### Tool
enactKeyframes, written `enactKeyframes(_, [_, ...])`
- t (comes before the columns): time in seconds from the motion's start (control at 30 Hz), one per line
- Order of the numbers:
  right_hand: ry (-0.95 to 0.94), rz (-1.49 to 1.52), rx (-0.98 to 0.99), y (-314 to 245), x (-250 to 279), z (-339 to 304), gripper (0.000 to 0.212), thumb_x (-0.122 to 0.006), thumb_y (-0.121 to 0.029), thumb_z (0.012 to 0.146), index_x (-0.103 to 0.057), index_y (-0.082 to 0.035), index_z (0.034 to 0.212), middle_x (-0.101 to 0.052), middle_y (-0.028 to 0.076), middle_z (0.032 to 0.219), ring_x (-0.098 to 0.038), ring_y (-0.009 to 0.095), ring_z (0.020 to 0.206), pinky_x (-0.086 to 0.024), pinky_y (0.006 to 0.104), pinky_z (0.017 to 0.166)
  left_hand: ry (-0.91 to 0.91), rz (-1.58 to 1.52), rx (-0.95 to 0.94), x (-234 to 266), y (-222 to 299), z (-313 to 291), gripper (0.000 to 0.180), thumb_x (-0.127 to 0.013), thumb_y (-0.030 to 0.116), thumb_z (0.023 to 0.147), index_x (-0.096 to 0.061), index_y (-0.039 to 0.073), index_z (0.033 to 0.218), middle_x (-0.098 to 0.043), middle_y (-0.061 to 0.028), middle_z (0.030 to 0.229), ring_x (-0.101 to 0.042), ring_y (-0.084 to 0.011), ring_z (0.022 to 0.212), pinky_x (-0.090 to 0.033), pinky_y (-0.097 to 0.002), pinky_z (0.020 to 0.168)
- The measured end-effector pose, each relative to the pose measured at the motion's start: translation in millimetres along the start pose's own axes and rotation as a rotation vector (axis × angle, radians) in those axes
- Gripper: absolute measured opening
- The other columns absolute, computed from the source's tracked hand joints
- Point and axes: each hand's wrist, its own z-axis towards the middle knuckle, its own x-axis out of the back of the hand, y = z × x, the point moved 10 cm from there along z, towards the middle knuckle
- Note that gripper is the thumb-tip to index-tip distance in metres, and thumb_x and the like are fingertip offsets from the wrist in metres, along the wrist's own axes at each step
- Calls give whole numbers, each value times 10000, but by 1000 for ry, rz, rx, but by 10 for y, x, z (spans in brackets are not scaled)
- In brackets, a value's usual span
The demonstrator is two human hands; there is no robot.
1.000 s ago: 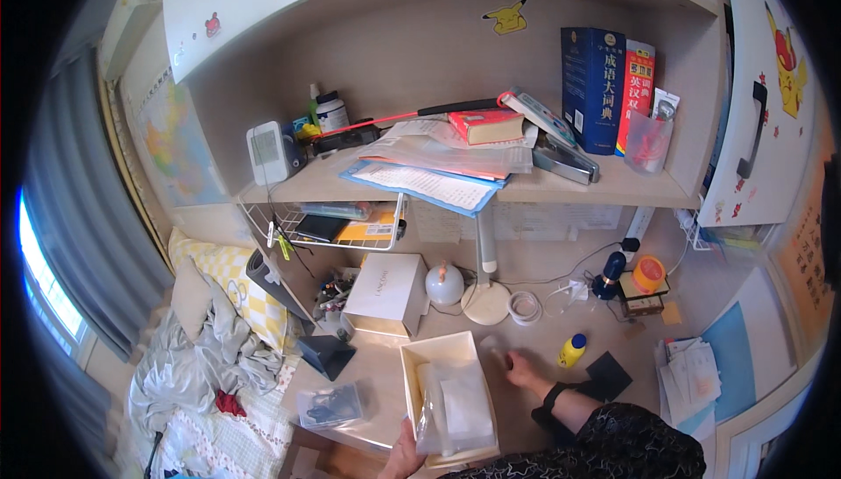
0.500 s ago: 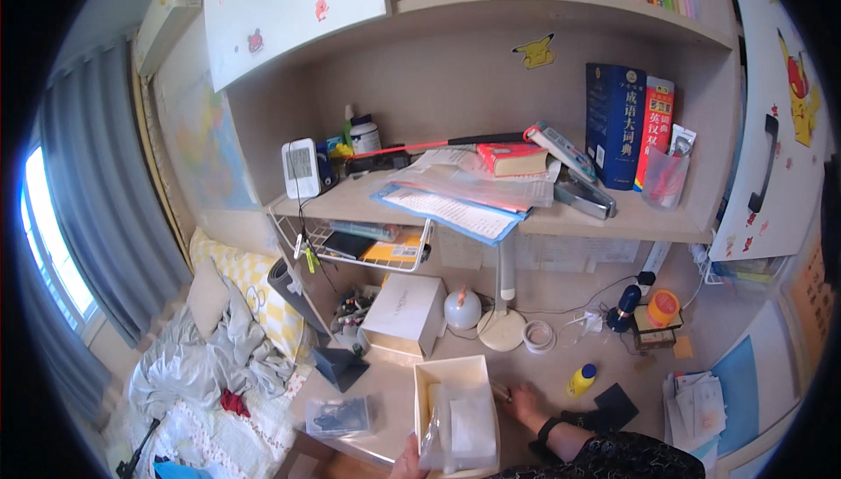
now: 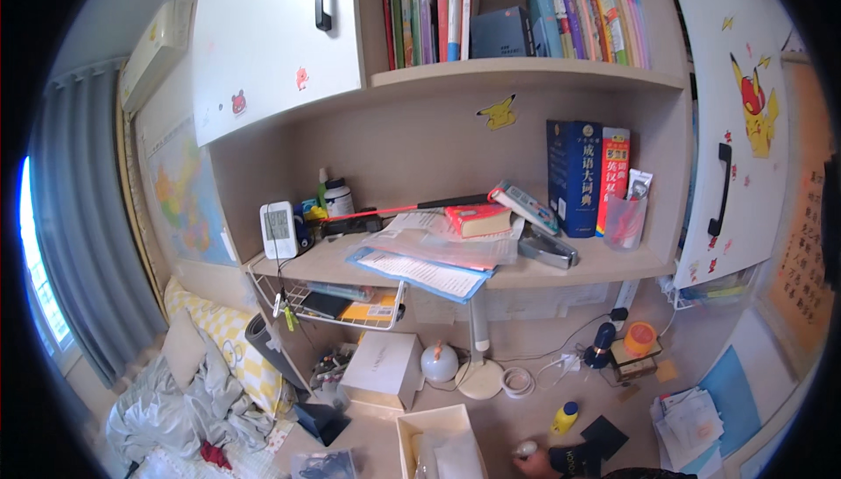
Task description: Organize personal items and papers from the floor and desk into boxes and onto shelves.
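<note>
One hand shows: the right hand (image 3: pixel 536 461), at the lower edge, closed around a small white object (image 3: pixel 526 448). Just left of it stands an open white box (image 3: pixel 438 440); a yellow bottle (image 3: pixel 566 417) sits just above. The left hand is unseen.

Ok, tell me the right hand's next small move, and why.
Probably close the right hand on the small white object: its fingers touch it on the desk, beside the open box. Whether it is gripped is unclear.
</note>
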Motion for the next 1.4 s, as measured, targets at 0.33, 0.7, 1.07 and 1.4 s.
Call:
enactKeyframes(0.33, [-80,-376,-124,-265,71,25,804,-625,-354,715,-255,21,1322,-382,268,1249,-365,424,1126,-315,457,948,-59,-60,226,372,493,90,596,-489,222,834,-256,-41,1315,-486,-312,1107,-559,-370,841,-452,-409,762])
enactKeyframes(0.7, [137,-298,173,-590,165,-221,441,-587,-203,727,-459,20,1086,-500,234,971,-460,411,889,-365,469,819,-112,-10,92,117,238,-79,632,-524,205,826,-220,67,1363,-423,-202,1275,-553,-288,888,-446,-369,817])
enactKeyframes(1.07, [-736,57,248,-1656,643,-311,264,-625,-174,753,-563,-25,962,-603,122,871,-550,235,741,-442,336,683,-392,12,272,415,352,44,673,-605,295,768,-305,-2,1292,-516,-265,1098,-553,-361,946,-454,-399,794])
enactKeyframes(1.4, [-547,-473,299,-3522,2620,363,492,-587,-298,832,-430,-81,1246,-625,41,875,-571,130,728,-474,271,640,-269,51,104,991,462,137,463,-592,307,796,-486,49,1165,-610,-190,971,-609,-331,845,-471,-407,720])
